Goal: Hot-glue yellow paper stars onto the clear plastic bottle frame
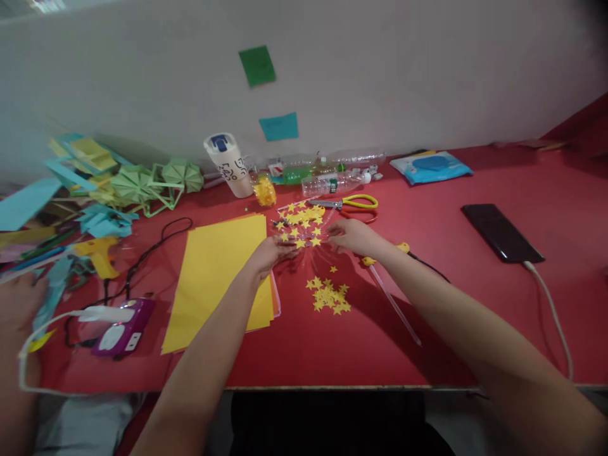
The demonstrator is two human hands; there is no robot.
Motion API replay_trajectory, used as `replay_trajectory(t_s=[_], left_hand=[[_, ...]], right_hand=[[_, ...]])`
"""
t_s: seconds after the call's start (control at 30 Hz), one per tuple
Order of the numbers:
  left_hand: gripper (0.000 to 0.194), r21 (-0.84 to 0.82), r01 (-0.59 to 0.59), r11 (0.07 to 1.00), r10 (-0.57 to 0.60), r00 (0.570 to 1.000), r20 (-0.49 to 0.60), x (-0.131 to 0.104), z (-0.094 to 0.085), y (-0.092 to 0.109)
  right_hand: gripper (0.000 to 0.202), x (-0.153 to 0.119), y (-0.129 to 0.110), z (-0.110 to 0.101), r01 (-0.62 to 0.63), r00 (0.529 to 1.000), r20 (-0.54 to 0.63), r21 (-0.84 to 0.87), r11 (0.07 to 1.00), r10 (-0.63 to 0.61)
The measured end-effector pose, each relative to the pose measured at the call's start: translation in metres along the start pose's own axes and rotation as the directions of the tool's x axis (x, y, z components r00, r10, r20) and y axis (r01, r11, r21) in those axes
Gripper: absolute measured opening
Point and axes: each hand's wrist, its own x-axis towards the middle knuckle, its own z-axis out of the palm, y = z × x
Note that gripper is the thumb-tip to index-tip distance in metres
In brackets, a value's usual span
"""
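A clear plastic piece, apparently cut into strips, carries several yellow stars [306, 218] and stands between my two hands on the red table [370, 361]. My left hand [272, 254] grips its lower left side, fingertips partly hidden by the plastic. On the other side my right hand [354, 236] has its fingers curled at the plastic's right edge in a loose pinch. Loose yellow paper stars [329, 296] lie in a pile just in front. Behind my right hand are scissors [354, 204] with yellow and red handles.
Yellow paper sheets [213, 278] lie left, beside a purple power adapter [124, 326] and a yellow glue gun [99, 254]. A glue stick [394, 304], phone [502, 232], wipes pack [430, 167], tumbler [230, 166] and plastic bottles [332, 182] surround the work. Another person's hand [21, 301] rests far left.
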Motion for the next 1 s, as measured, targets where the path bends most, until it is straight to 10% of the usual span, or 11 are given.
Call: replay_trajectory(t_s=[0.6,1.0], left_hand=[[0.042,-0.222,-0.206,0.953,0.231,0.968,0.093,-0.021,0.025,-0.010],[0.045,-0.225,-0.379,0.898,0.387,0.922,-0.007,-0.031,0.036,-0.015]], right_hand=[[0.013,-0.025,-0.012,0.000,0.251,0.963,-0.167,0.287,0.924,-0.209],[0.022,-0.058,-0.025,0.013,0.539,0.808,-0.208,-0.116,0.834,-0.551]])
